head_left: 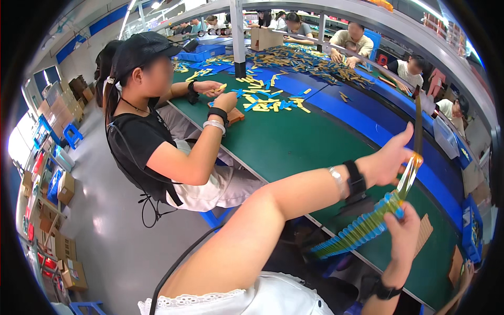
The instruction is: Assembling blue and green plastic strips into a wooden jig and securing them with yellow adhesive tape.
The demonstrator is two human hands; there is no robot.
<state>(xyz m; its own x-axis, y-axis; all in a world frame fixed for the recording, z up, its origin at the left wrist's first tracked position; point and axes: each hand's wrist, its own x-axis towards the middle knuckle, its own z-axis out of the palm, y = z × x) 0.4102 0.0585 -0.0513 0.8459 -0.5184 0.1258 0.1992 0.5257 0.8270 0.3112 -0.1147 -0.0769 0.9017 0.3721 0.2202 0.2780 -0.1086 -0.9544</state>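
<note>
My left hand (391, 160) is raised over the right part of the green table, its thumb pointing up. Its fingers, partly hidden, pinch the top of a shiny clear plastic strip (407, 181). Below it, my right hand (404, 228) is closed on a long pleated band of blue and yellow-green pieces (359, 228). The band slants down to the left past the table's near edge, and the clear strip runs up from its upper end. Motion blurs its lower end. A brown cardboard piece (423, 234) shows behind my right hand.
To my left a seated co-worker (157, 121) handles a yellow piece above scattered yellow and blue pieces (262, 100). A larger heap (315, 60) lies beyond, along the blue belt (367, 123). Blue crates (471, 233) stand at right. A metal post (238, 37) rises mid-table.
</note>
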